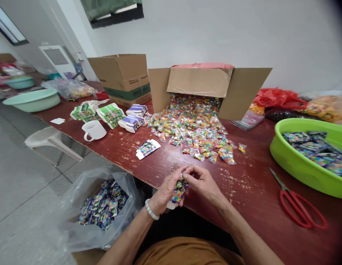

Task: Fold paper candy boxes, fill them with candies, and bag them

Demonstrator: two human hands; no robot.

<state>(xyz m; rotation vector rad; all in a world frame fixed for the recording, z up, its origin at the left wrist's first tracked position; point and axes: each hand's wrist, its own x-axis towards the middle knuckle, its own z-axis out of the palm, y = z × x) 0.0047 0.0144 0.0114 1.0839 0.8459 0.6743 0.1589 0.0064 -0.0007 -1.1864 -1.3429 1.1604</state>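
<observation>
Both my hands hold one small colourful cardboard box (178, 192) at the near edge of the dark red table (256, 176). My left hand (166, 193), with a white bead bracelet on the wrist, grips the box from the left. My right hand (202, 184) pinches the box's top with closed fingers. A heap of small sweet packets (193, 132) spills from a tipped cardboard carton (200, 82) just beyond my hands. One flat unfolded box (147, 148) lies on the table to the left.
A green basin (292, 158) of filled boxes stands at the right, red-handled scissors (298, 206) in front of it. A plastic bag (101, 206) of boxes sits by my left knee. A white mug (94, 130), stacks of flat boxes (110, 114), another carton (122, 77) and a pale basin (32, 100) lie left.
</observation>
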